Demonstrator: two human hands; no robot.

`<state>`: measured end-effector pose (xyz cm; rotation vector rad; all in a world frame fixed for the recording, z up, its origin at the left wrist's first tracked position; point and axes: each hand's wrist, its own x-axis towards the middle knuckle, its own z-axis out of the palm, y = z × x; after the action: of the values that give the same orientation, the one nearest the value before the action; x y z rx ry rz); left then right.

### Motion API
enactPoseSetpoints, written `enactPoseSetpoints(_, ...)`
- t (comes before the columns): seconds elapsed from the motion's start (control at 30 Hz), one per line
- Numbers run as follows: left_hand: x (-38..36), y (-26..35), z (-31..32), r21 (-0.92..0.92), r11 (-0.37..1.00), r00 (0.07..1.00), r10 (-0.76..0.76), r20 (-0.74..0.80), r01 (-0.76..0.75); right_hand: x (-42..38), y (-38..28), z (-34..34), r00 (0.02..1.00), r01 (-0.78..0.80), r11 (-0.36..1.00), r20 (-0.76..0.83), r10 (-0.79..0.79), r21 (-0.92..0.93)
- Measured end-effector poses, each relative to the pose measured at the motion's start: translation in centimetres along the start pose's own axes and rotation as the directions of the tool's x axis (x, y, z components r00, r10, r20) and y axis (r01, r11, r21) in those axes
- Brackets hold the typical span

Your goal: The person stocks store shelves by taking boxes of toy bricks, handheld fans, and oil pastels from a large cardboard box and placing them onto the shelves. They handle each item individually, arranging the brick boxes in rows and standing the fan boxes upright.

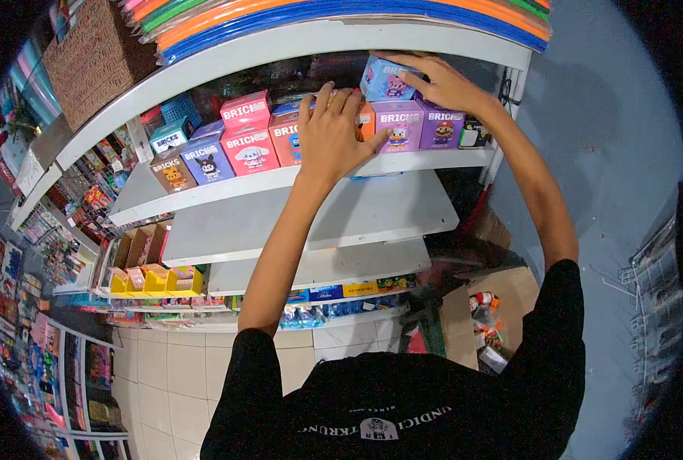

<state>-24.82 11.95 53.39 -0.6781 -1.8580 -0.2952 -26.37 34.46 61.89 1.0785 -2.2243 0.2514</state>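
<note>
A row of small toy boxes marked BRICKS stands on the white shelf. My right hand [447, 86] grips a light blue box [387, 80], which sits tilted on top of the row; its fingers reach over the top and its thumb presses the front. Below are a lilac box [399, 126] and a purple box [440, 129]. My left hand [332, 138] lies against the front of the row with fingers spread, covering much of an orange box [366, 119] and touching the lilac one with its thumb. To its left stand a pink box [249, 149] and a blue-violet box [206, 162].
Colourful flat packs [341, 34] lie on the shelf above. A woven basket [96, 65] stands upper left. Lower down are grey shelves [311, 215] and a yellow bin [157, 282]. An open cardboard box [521, 295] with mixed items is at right, beside a blue-grey wall [609, 176].
</note>
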Motion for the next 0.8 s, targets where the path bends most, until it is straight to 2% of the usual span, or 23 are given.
enactPoseSetpoints(0.1,0.0,-0.1,0.1,-0.012,1.000,0.999,0.000,0.035,0.001,0.2,0.3,-0.1,0.991,-0.096,0.993,0.099,0.089,0.065)
enactPoseSetpoints(0.3,0.1,-0.3,0.3,-0.001,1.000,0.999,0.003,0.054,-0.003,0.5,1.1,0.1,0.997,0.003,0.994,0.076,-0.011,0.105)
enactPoseSetpoints(0.5,0.1,-0.3,0.2,-0.071,0.997,0.998,-0.006,0.064,0.010,0.6,0.8,-0.4,0.997,0.013,0.994,0.077,-0.021,0.104)
enactPoseSetpoints(0.6,0.0,-0.3,0.2,-0.078,0.997,0.998,-0.002,0.058,0.007,0.7,-0.3,-1.2,0.983,-0.112,0.985,0.158,0.090,0.132)
enactPoseSetpoints(0.7,0.0,-0.4,0.4,-0.082,0.997,0.999,-0.002,0.040,0.005,0.8,1.3,-0.3,0.993,0.055,0.986,0.096,-0.071,0.158)
enactPoseSetpoints(0.8,-0.1,-0.4,0.5,-0.090,0.996,1.000,0.008,0.016,-0.007,0.5,0.2,-0.6,0.983,-0.039,0.994,0.182,0.021,0.099)
